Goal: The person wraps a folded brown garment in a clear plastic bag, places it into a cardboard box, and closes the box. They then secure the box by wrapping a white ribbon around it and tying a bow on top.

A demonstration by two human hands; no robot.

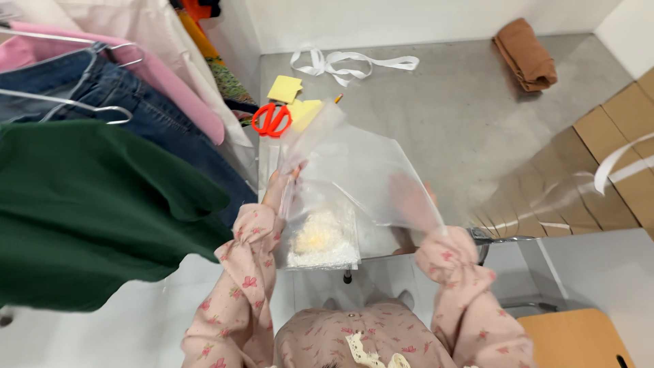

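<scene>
I hold a clear plastic bag (354, 170) up in front of me with both hands. My left hand (281, 182) pinches its left edge near the top. My right hand (412, 197) grips the right side and shows blurred through the plastic. A second clear packet (320, 238) with pale white and yellowish stuff inside hangs below, under the bag's left part. Both my sleeves are pink with a small flower print.
Clothes hang on a rack at left: a green top (95, 204), jeans (122, 102), a pink garment (170, 82). On the grey floor lie orange scissors (271, 119), yellow paper (285, 88), white ribbon (347, 65), a brown folded cloth (526, 54) and cardboard (613, 150).
</scene>
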